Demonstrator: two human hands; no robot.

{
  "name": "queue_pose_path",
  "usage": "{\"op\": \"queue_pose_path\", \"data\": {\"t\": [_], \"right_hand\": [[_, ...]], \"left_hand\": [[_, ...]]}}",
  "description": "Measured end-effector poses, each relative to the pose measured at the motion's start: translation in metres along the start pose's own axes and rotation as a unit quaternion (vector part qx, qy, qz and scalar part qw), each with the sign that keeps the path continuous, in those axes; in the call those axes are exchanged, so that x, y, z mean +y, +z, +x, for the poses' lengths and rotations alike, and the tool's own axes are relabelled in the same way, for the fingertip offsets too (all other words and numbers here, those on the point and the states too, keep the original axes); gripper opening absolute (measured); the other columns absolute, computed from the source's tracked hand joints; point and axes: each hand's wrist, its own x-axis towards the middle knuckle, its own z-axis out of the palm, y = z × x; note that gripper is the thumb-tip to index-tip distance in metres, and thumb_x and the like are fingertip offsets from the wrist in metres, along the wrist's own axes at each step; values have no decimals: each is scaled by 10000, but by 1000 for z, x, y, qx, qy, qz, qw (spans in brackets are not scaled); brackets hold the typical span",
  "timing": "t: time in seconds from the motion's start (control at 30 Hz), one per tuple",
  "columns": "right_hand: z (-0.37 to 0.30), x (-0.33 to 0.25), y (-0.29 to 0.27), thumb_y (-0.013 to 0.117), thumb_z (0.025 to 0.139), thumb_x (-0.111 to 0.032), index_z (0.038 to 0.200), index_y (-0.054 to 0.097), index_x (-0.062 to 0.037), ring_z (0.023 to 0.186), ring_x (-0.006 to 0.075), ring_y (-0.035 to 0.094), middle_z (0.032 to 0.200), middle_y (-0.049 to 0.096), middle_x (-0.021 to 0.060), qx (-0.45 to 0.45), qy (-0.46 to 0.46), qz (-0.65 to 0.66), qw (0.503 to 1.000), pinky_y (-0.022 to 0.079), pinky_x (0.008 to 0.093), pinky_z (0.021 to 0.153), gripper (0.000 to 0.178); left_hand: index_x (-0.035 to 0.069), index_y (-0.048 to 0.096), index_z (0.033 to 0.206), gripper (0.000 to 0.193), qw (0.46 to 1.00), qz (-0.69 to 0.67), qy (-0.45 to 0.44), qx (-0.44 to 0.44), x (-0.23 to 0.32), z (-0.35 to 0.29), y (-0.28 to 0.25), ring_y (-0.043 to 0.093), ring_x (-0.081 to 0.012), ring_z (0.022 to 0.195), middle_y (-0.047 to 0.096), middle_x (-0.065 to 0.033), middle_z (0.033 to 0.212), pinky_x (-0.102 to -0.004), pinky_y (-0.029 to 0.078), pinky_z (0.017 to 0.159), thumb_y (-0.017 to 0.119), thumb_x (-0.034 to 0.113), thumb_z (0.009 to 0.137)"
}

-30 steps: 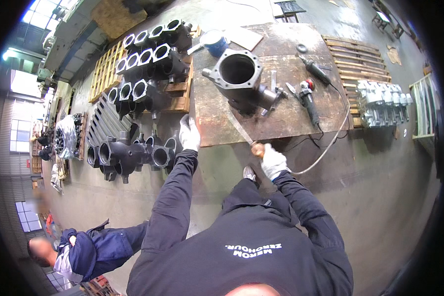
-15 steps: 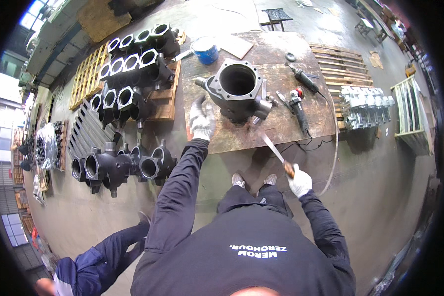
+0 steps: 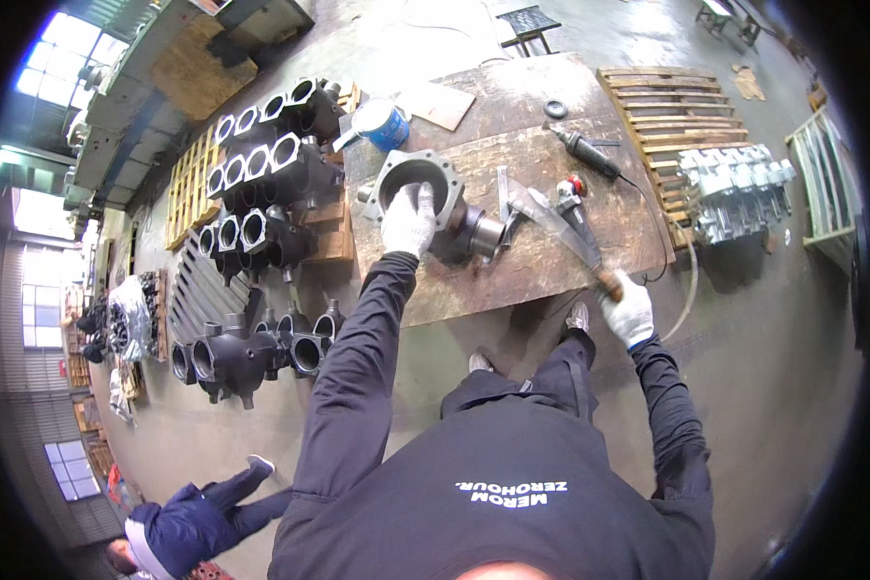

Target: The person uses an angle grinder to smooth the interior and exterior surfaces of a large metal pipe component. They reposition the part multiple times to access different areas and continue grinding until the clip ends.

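My left hand [image 3: 409, 220], in a white work glove, grips the near rim of a dark metal casting [image 3: 478, 234]. Its fingers reach over the flange into the round bore. The casting rests on the worn wooden tabletop [image 3: 541, 275], its side neck turned toward my right. In my gloved right hand [image 3: 627, 311] is a file [image 3: 564, 232], held by its brown wooden handle. The file's long flat blade points away and to the left, over the table and apart from the casting. Beside the blade lies an angle grinder [image 3: 577, 215], partly hidden by it.
A straight grinder [image 3: 590, 155] with a cord and a black ring [image 3: 555, 109] lie at the table's far right. A blue can [image 3: 382, 126] stands behind the casting. Several dark castings [image 3: 230, 356] fill the left floor and pallets. Lower left, another person [image 3: 188, 527] walks.
My left hand has moved from beside the casting onto its rim. The casting has turned and shifted left. My right hand has swung the file right, away from the casting.
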Motion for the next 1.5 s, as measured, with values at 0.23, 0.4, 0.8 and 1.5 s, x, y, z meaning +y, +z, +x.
{"op": "queue_pose_path", "data": {"t": [0.23,0.4,0.8,1.5], "right_hand": [[106,54,-35,744,863,-241,1093,685,-136,841,411,716,844,718,207,-36,-72,211,974,578,438,768,260],[176,54,-80,714,909,-229,1110,671,-119,731,355,735,794,720,179,-88,-173,126,973,582,408,680,233],[270,-162,-30,546,983,-260,1087,757,-116,893,338,746,967,754,159,-317,-382,-211,842,575,451,757,276],[260,125,-88,743,894,-195,1032,712,8,767,282,705,848,728,170,-251,-190,-51,948,535,370,710,248]], "left_hand": [[-96,674,1191,862,954,179,-225,-86,49,64,72,636,-446,1166,651,-334,1215,-475,437,1064,300,659,1011],[-83,610,1295,743,925,27,-362,115,59,75,74,585,-447,1243,609,-338,1299,-454,416,1097,275,536,1057],[-18,500,1371,428,913,23,-288,288,81,-197,82,610,-401,1206,604,-267,1322,-437,492,1014,546,241,1034],[-15,552,1362,624,816,99,-567,59,77,-506,156,576,-426,1248,615,-278,1317,-482,455,1069,547,476,976]]}}
